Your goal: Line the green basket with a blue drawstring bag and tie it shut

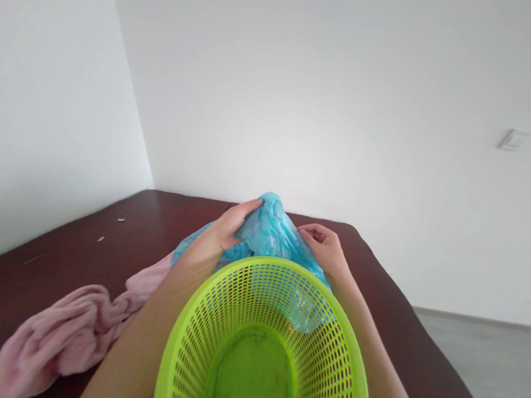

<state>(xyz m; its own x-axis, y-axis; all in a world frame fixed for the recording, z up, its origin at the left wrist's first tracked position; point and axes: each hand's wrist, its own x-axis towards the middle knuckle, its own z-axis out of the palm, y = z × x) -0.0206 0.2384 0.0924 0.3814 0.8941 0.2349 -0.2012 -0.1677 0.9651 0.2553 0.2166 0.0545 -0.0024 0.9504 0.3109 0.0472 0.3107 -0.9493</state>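
Blue plastic bag (269,233) bunched just beyond the green basket (254,371), toward the far edge of the dark red table (63,283). Closed on at one side by the left hand (230,224), pinched at the other by the right hand (325,246), probably to spread the thin film. Cannot tell its contents. Between the forearms, basket with open top and bare base showing. Toward the left edge, crumpled pink cloth (78,325).

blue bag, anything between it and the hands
Nothing visible: the left hand holds the blue bag and the right hand is at its edge. The green basket stands nearer the camera, partly hiding the bag.
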